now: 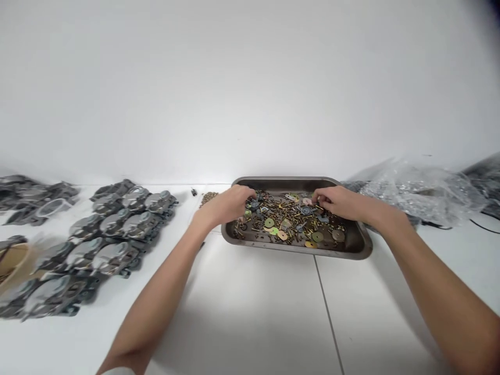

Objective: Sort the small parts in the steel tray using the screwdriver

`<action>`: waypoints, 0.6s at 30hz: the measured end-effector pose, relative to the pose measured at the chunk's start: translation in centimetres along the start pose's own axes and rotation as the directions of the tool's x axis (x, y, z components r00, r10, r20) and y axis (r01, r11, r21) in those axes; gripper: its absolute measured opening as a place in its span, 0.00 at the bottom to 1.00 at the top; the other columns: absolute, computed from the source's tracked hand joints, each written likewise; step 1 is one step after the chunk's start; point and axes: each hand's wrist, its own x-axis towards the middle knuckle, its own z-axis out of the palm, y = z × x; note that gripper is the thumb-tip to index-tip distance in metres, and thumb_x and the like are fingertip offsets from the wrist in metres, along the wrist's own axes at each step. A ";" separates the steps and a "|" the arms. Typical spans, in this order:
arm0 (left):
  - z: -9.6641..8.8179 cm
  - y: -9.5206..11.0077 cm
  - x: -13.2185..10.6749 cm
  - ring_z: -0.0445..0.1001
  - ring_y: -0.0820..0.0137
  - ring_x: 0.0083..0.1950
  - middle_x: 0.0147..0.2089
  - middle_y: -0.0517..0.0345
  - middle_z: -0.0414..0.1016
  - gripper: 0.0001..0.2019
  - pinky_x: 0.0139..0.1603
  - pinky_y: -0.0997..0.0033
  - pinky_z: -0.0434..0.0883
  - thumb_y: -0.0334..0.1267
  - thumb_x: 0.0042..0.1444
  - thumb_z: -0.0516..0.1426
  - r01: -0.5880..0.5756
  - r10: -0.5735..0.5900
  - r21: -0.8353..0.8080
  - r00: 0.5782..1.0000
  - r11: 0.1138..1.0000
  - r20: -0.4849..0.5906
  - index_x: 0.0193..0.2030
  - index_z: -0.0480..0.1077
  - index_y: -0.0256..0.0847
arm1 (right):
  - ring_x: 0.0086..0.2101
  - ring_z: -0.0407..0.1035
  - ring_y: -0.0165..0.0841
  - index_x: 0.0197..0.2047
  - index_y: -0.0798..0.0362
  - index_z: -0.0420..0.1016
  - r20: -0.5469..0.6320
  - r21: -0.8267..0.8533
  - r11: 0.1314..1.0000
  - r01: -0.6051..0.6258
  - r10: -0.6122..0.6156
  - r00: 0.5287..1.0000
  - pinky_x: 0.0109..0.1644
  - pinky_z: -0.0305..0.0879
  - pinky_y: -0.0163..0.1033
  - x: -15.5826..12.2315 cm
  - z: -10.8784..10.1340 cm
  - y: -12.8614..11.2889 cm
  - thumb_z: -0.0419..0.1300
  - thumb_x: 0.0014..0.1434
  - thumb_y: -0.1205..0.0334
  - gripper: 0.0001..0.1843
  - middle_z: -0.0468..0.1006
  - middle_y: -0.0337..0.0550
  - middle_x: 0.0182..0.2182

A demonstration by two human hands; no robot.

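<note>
A dark metal tray (300,253) holds a loose heap of brass-coloured screws (279,212), round washer-like discs (338,236) and small grey plastic parts (307,210). Over its left end is my left hand (232,203), fingers curled down among the pieces. My right hand (336,201) reaches in from the right side, with thumb and fingers bent together over the heap. Whatever either hand pinches is too small or too hidden to name. A pinkish disc (307,201) lies just left of my right fingertips.
Rows of grey, metal-topped assemblies (113,258) stand on the white table to the left, beside a tan container (13,263). A small pile of brass pieces (208,198) lies left of the tray. Clear plastic bags (425,192) with dark parts sit to the right.
</note>
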 end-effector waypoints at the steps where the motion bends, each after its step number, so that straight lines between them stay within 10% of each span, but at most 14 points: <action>1: 0.1 0.3 -0.1 0.72 0.66 0.52 0.51 0.51 0.76 0.25 0.51 0.67 0.71 0.21 0.49 0.45 -0.026 0.026 -0.003 0.999 1.000 -0.022 0.49 0.74 0.38 | 0.43 0.73 0.38 0.45 0.51 0.75 -0.018 0.013 1.000 0.010 -0.010 1.000 0.40 0.67 0.39 -0.1 -0.2 -0.2 0.49 0.60 0.71 0.16 0.78 0.47 0.46; 8: 1.1 3.2 -2.6 0.73 0.64 0.49 0.46 0.50 0.76 0.23 0.51 0.62 0.71 0.19 0.46 0.44 -0.108 0.091 -0.109 0.985 0.988 -0.148 0.40 0.75 0.38 | 0.43 0.73 0.39 0.41 0.49 0.76 -0.268 0.207 0.954 0.217 -0.158 0.950 0.45 0.69 0.44 -3.2 -0.4 -2.7 0.49 0.63 0.66 0.13 0.79 0.45 0.44; 18: 8.0 2.6 -8.4 0.67 0.59 0.52 0.47 0.45 0.72 0.20 0.57 0.52 0.69 0.22 0.53 0.45 -0.047 0.024 -0.054 0.931 0.997 -0.364 0.46 0.74 0.36 | 0.48 0.67 0.46 0.43 0.52 0.72 -0.611 0.117 0.973 0.199 -0.088 0.787 0.57 0.61 0.55 -8.6 8.2 -5.9 0.49 0.65 0.61 0.11 0.74 0.52 0.43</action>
